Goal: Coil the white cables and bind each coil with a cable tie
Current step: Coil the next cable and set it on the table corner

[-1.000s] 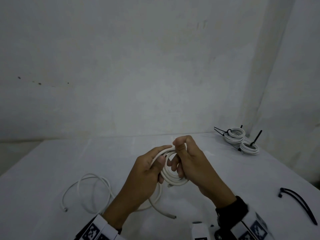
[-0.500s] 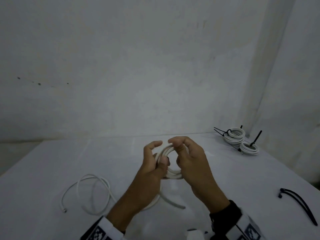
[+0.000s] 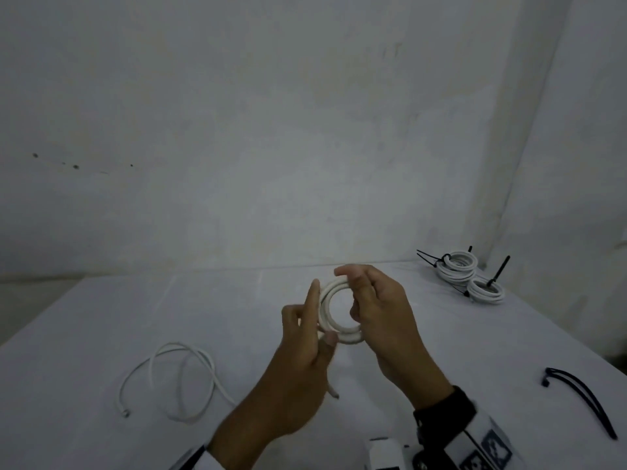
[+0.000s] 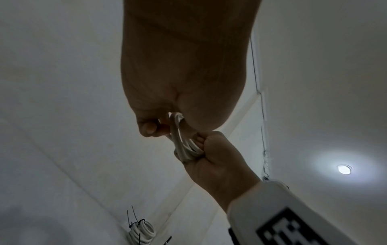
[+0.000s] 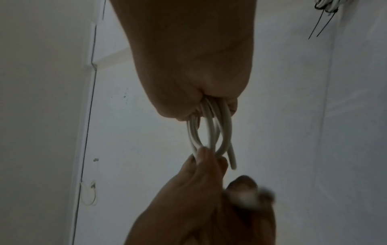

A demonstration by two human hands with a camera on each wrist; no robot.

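Both hands are holding a white coil (image 3: pixel 334 312) above the table's (image 3: pixel 101 334) middle: right hand (image 3: pixel 383 317) gripping its right side, left hand (image 3: pixel 305 337) pinching its left. Two tied coils (image 3: pixel 470 276) are sitting at the far right corner; a loose cable (image 3: pixel 176 381) and black ties (image 3: pixel 576 398) are waiting.

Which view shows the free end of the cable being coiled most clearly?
The right wrist view: the free end hangs clear of the coil, against the pale wall, just past the left hand. The head view shows only a short blurred stub below the left hand. In the left wrist view it cannot be made out.
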